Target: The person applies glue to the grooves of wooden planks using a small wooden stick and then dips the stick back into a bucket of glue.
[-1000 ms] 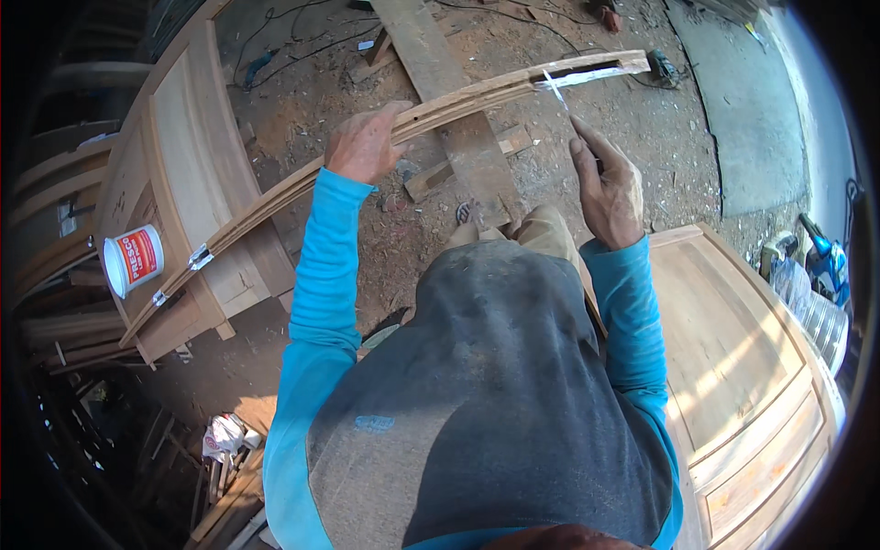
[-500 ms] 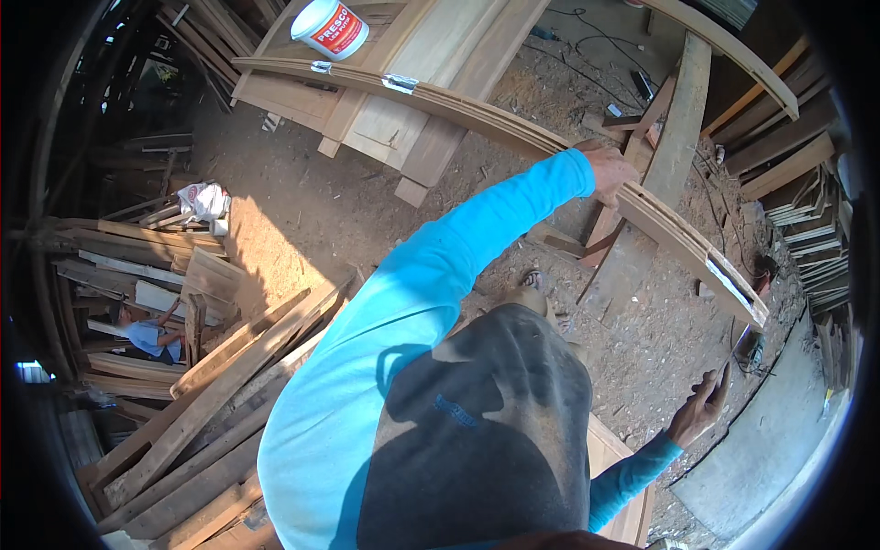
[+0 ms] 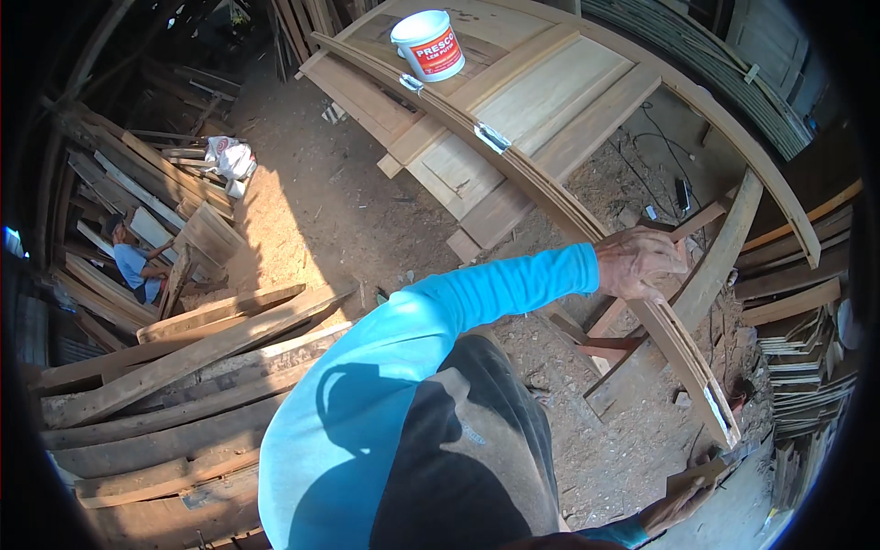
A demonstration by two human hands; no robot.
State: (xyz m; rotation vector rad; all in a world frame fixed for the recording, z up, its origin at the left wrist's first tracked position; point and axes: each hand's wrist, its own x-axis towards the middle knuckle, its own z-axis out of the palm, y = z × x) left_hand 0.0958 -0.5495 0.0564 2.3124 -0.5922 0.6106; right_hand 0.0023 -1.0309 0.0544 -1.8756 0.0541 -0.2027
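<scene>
My left hand [image 3: 642,261] is closed over the top of a long, grooved wooden door rail [image 3: 550,197], which runs from upper left to lower right. White paste fills slots in the rail, two toward its far end and one near its right end. At the lower right, my right hand [image 3: 680,507] has its fingers stretched out, close to a small brown wood piece [image 3: 698,473]; whether they touch is unclear. Beyond the rail lies a partly assembled panelled door [image 3: 550,96]. A white bucket [image 3: 427,46] with a red label stands on it.
A curved-looking wooden strip [image 3: 724,115] edges the far side of the door. Support boards [image 3: 720,266] stand below the rail's right half. Timber [image 3: 165,394] is piled at left, where another person [image 3: 137,261] sits. Thin slats [image 3: 797,367] are stacked at right. Cables lie on the floor.
The view has shifted, so the door and bucket appear farther right and lower. My left hand stays on the rail. My right hand has moved lower, near the brown wood piece.
</scene>
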